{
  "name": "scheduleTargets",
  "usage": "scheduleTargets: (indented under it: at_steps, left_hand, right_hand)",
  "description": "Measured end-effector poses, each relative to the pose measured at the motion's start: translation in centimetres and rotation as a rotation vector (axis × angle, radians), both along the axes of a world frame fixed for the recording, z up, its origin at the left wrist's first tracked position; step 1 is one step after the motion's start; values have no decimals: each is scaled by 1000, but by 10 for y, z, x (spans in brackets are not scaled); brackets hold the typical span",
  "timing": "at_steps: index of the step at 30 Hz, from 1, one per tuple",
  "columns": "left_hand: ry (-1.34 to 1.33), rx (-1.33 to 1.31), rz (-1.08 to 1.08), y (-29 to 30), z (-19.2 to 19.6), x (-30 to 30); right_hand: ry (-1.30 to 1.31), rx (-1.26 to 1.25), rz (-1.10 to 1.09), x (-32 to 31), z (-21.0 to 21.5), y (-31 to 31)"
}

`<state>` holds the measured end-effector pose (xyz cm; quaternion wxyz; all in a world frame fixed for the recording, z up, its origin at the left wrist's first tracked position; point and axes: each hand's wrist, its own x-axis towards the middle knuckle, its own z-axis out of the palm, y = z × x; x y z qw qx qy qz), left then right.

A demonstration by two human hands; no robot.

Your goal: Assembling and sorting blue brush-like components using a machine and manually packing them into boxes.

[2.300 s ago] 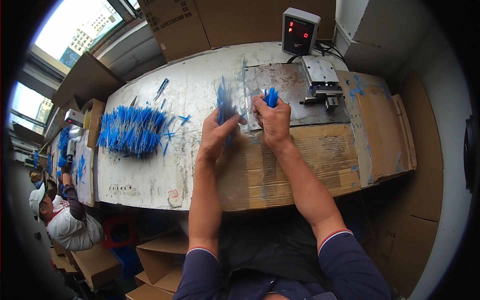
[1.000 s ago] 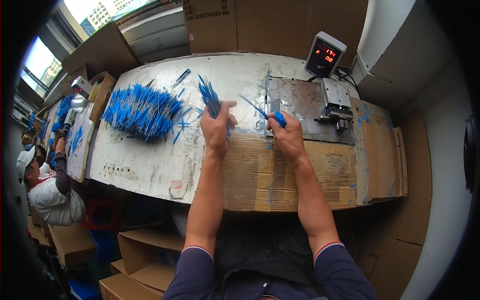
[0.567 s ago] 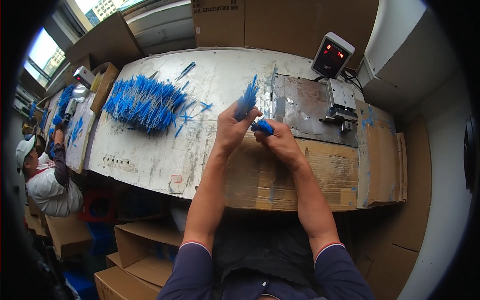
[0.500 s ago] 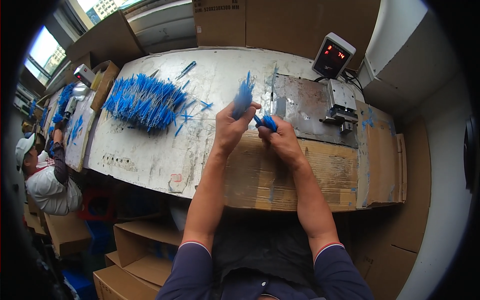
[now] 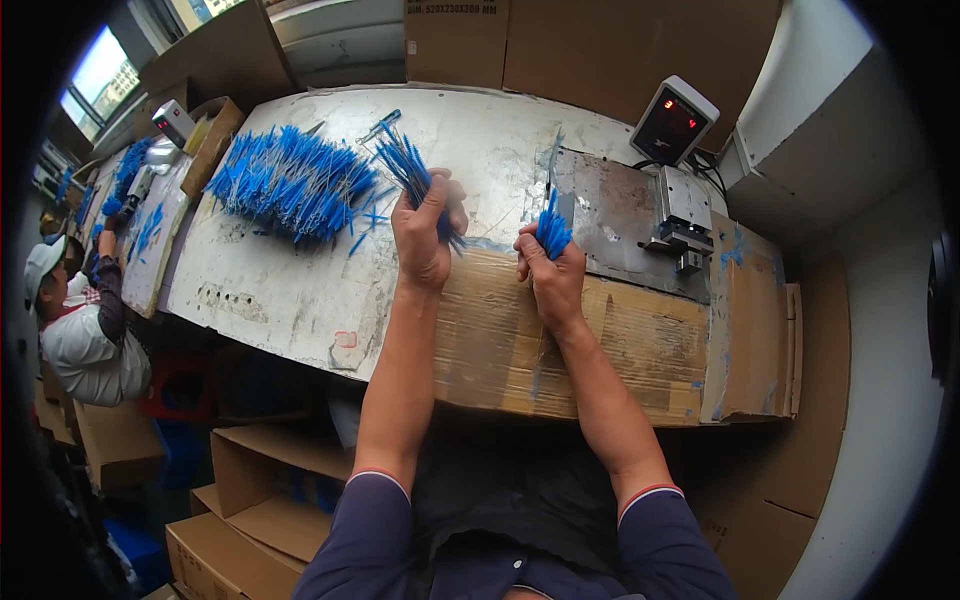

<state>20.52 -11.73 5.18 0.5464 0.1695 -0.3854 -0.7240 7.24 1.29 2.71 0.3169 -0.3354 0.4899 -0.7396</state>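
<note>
My left hand [image 5: 425, 235] is closed around a bundle of thin blue plastic sticks with grey wire-like ends [image 5: 402, 165]. The bundle leans up and to the left, toward a large heap of the same sticks [image 5: 292, 185] on the worktable. A second, shorter bundle of blue sticks [image 5: 553, 234] is gripped in my right hand [image 5: 555, 278], its blue ends pointing up. Both hands hover above the edge of a cardboard sheet [image 5: 490, 340], apart from each other. Several loose sticks [image 5: 372, 220] lie between the heap and my left hand.
A metal plate [image 5: 610, 200] with a clamp-like fixture [image 5: 686, 215] sits on the right, below a box with a red digital display [image 5: 676, 120]. A blue-handled tool [image 5: 380, 126] lies behind the heap. At far left a person [image 5: 90, 340] works at another table.
My hands have moved apart. The left one went left with its bundle, which now tilts toward the heap; the right one shifted slightly right, its sticks now pointing up. The view has shifted a little.
</note>
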Motion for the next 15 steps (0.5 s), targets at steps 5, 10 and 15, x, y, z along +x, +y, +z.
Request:
scheduleTargets:
  at_steps: [5, 10, 15]
  left_hand:
    - [265, 145, -67, -14, 5, 5]
    - [303, 186, -13, -17, 27, 2]
    - [427, 500, -2, -14, 7, -14]
  right_hand:
    - [68, 115, 77, 8, 1, -6]
    - [61, 116, 165, 15, 7, 0]
    - [155, -79, 203, 22, 12, 2]
